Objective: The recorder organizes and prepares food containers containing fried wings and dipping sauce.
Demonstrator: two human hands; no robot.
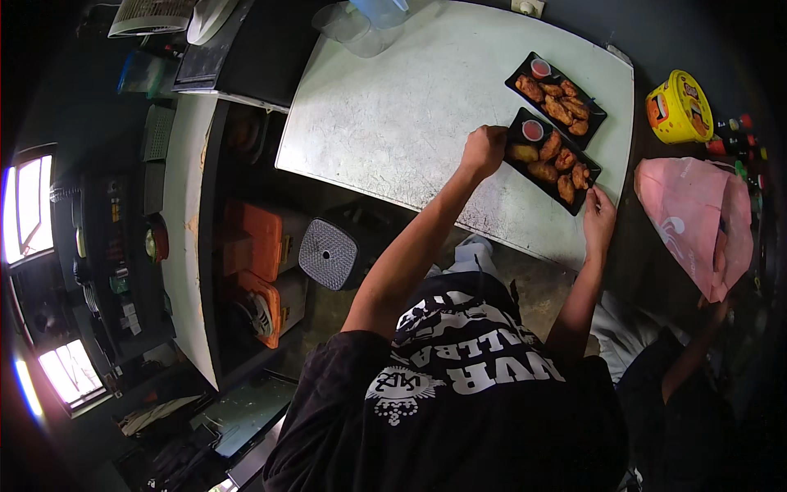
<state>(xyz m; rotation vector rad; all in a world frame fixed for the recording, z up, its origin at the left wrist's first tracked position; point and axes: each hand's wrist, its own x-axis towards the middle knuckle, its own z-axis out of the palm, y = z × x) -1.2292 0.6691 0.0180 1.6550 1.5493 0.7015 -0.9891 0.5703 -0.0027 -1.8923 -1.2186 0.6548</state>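
Note:
My left hand (pixel 486 151) grips the left end of a black rectangular plate (pixel 518 167), and my right hand (pixel 600 220) pinches its lower right corner. Several pieces of browned fried chicken (pixel 551 146) lie on this plate, beside a small clear cup of red sauce (pixel 532 130). Just beyond it, a second black rectangular plate (pixel 594 125) carries more chicken (pixel 557 111) and its own red sauce cup (pixel 540 67). Both sit at the right end of a white worn table (pixel 393 123). Whether the nearer plate touches the tabletop is hard to tell.
Clear plastic containers (pixel 356 34) stand at the table's far left. To the right are a yellow tub (pixel 679 107), dark bottles with red caps (pixel 731 144) and a pink bag (pixel 688 209) near another person's arm (pixel 695 357). A stool (pixel 329 253) and orange-lidded bins (pixel 261 240) stand left.

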